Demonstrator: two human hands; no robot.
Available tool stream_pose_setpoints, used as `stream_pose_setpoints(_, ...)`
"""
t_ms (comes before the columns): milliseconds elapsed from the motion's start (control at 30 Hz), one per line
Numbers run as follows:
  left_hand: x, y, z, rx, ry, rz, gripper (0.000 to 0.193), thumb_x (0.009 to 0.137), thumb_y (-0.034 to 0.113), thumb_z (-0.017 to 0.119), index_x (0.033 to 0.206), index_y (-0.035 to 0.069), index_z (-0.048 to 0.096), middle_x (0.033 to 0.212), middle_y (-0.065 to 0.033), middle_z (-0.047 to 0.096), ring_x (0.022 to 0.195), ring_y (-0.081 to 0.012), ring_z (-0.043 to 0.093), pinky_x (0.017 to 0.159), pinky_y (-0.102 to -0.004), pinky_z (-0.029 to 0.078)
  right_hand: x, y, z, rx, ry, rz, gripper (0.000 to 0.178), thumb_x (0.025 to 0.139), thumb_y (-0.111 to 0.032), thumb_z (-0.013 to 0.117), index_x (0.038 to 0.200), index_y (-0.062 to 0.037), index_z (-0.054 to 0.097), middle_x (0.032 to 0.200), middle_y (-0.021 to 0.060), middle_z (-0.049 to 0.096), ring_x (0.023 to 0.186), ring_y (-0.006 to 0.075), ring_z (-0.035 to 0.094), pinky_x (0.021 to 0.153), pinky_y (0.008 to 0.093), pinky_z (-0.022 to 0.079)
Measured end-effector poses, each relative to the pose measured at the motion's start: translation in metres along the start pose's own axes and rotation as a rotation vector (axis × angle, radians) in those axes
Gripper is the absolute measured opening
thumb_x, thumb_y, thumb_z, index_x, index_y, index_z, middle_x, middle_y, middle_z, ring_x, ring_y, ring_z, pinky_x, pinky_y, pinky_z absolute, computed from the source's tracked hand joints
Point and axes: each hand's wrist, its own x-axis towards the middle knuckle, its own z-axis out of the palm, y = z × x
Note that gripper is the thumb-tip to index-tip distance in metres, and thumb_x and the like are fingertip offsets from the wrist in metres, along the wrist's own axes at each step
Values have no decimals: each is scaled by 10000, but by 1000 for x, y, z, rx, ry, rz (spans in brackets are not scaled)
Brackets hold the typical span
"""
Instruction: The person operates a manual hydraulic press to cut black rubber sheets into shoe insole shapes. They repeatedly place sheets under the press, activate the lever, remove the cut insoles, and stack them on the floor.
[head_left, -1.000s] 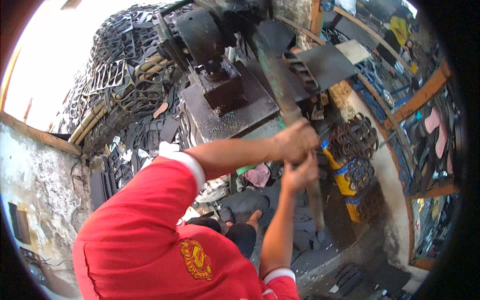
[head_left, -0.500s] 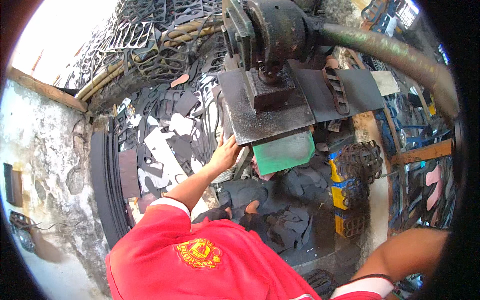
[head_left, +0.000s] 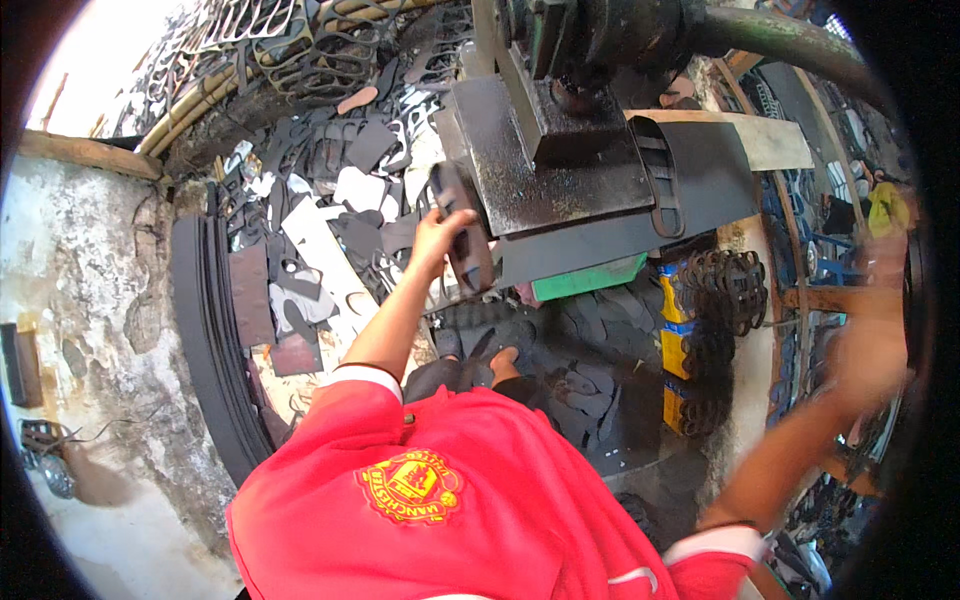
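A dark sole-shaped cutting die (head_left: 470, 262) stands at the left edge of the press, tilted, with my left hand (head_left: 436, 240) closed around it. Beside it is the press's heavy black plate (head_left: 560, 195), fixed under a metal head. A black sheet (head_left: 610, 236) lies beneath the plate and reaches out to the right. Under that sheet shows the edge of a green board (head_left: 590, 278). Another sole-shaped die (head_left: 657, 185) with crossbars rests on the sheet, right of the plate. My right hand (head_left: 875, 335) is raised at the far right, smeared by motion, its fingers unclear.
Dark offcuts (head_left: 365, 235) and a long pale board (head_left: 325, 255) lie on the left. Tall black sheets (head_left: 215, 350) lean against the stained wall (head_left: 110, 330). Yellow-blue boxes (head_left: 676, 352) hold sole-shaped dies at right. Loose soles (head_left: 590, 390) cover the floor near my feet.
My left hand has come up off the press edge and now grips a die. The black sheet now extends in front over the green board. My right hand has come into view, raised.
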Motion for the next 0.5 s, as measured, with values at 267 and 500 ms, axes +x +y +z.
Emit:
stream_pose_setpoints(267, -92, 59, -35, -193, 197, 489, 676, 908, 167, 749, 1425, 4, 346, 1252, -172, 574, 1157, -272, 597, 1024, -408, 469, -173, -220, 131, 1170, -447, 364, 814, 821, -243, 848, 1504, -63, 444, 1489, 231, 467, 1371, 415, 472, 1158, 492, 389)
stream_pose_setpoints(500, -151, 63, 72, 250, -86, 607, 888, 887, 279, 829, 1512, -76, 308, 1397, -243, 500, 1295, -338, 517, 1117, -440, 401, -172, -192, 169, 873, -185, 662, 1155, 696, -326, 922, 1559, 26, 240, 1467, 308, 416, 1341, 496, 438, 1131, 555, 381)
